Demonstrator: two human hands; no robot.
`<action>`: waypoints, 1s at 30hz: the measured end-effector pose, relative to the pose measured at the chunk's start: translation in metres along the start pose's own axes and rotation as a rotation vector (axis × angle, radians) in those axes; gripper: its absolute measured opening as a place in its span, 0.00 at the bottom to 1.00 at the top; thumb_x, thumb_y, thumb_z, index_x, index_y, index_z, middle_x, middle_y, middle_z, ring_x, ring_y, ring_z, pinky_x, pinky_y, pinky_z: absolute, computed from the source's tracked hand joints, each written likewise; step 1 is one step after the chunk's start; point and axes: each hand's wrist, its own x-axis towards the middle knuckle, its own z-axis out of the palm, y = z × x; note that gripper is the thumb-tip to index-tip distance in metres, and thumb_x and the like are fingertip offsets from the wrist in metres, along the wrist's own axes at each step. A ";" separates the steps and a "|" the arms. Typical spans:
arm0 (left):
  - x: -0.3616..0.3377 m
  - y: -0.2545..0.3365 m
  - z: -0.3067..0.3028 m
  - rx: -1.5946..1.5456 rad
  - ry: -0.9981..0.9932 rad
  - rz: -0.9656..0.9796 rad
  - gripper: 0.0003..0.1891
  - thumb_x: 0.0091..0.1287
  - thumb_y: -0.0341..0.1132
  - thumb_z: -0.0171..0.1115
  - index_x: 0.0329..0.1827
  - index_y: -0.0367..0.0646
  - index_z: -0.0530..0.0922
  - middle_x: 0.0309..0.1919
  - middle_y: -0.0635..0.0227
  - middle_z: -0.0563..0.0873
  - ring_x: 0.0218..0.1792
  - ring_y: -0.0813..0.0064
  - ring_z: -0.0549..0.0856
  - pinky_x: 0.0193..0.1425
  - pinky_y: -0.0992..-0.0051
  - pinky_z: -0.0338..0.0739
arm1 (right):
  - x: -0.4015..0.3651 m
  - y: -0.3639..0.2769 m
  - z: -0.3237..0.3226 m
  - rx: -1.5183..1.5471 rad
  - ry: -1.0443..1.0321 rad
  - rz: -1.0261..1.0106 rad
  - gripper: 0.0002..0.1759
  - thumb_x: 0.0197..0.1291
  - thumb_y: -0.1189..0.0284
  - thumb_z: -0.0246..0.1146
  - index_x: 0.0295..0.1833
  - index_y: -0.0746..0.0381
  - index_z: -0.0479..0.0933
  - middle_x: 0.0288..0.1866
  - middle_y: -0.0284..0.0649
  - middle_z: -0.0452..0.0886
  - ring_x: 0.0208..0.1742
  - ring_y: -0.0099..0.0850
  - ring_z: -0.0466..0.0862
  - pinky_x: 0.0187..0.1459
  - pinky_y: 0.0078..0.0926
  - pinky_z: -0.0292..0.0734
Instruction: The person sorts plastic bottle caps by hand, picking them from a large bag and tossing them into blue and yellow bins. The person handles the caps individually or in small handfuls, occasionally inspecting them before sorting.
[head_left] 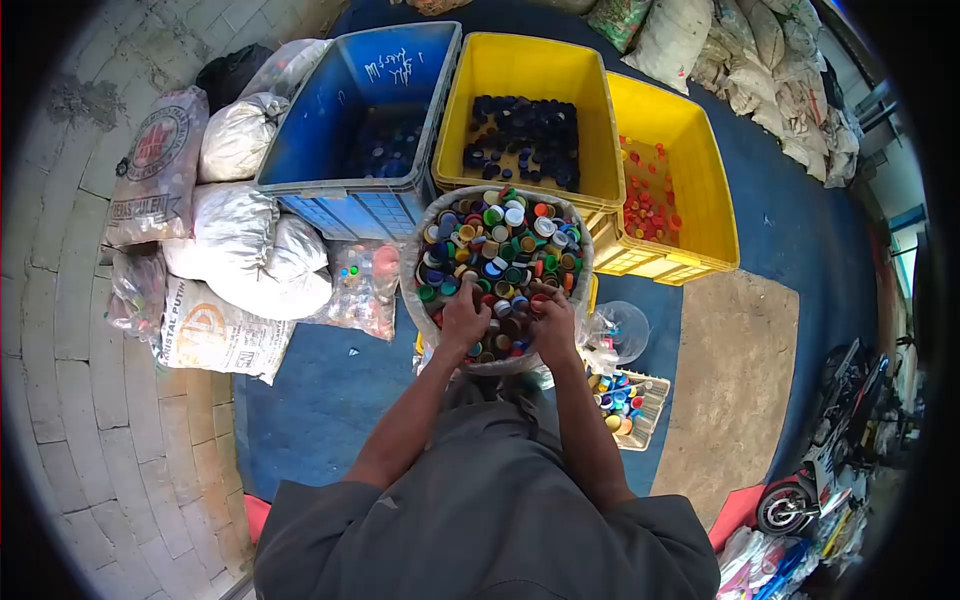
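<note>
A round container lined with pale sacking stands in front of me, heaped with mixed bottle caps in many colours. My left hand rests on the near left part of the heap, its fingers bent together; whatever they grip is hidden. On the near right side, my right hand is closed with its fingertips at a reddish-brown bottle cap. Behind the container are a blue crate with dark caps low inside, a yellow crate with dark blue caps, and another yellow crate with red caps.
A small basket of mixed caps and a clear round tub stand by my right side. Stuffed white sacks and a bag of bottles lie to the left. A flat brown board and a motorcycle are at right.
</note>
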 end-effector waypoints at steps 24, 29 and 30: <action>-0.025 0.015 -0.030 0.316 -0.231 -0.047 0.18 0.53 0.33 0.71 0.45 0.37 0.77 0.35 0.49 0.86 0.40 0.50 0.86 0.43 0.55 0.79 | 0.028 -0.024 0.026 -1.439 -0.144 -0.322 0.19 0.52 0.66 0.69 0.48 0.63 0.77 0.36 0.53 0.84 0.41 0.50 0.85 0.41 0.41 0.78; -0.027 0.028 -0.020 0.404 -0.226 -0.093 0.21 0.54 0.34 0.70 0.50 0.38 0.74 0.35 0.49 0.86 0.40 0.48 0.86 0.44 0.53 0.79 | 0.044 -0.045 0.015 -1.168 0.232 -0.384 0.17 0.55 0.67 0.68 0.46 0.65 0.77 0.35 0.51 0.84 0.40 0.45 0.86 0.41 0.38 0.77; -0.028 0.026 -0.019 0.400 -0.207 -0.086 0.21 0.54 0.34 0.70 0.50 0.38 0.74 0.35 0.49 0.86 0.40 0.48 0.86 0.43 0.53 0.80 | 0.044 -0.047 0.016 -1.171 0.289 -0.418 0.17 0.55 0.67 0.68 0.46 0.65 0.77 0.35 0.51 0.84 0.40 0.44 0.86 0.41 0.38 0.77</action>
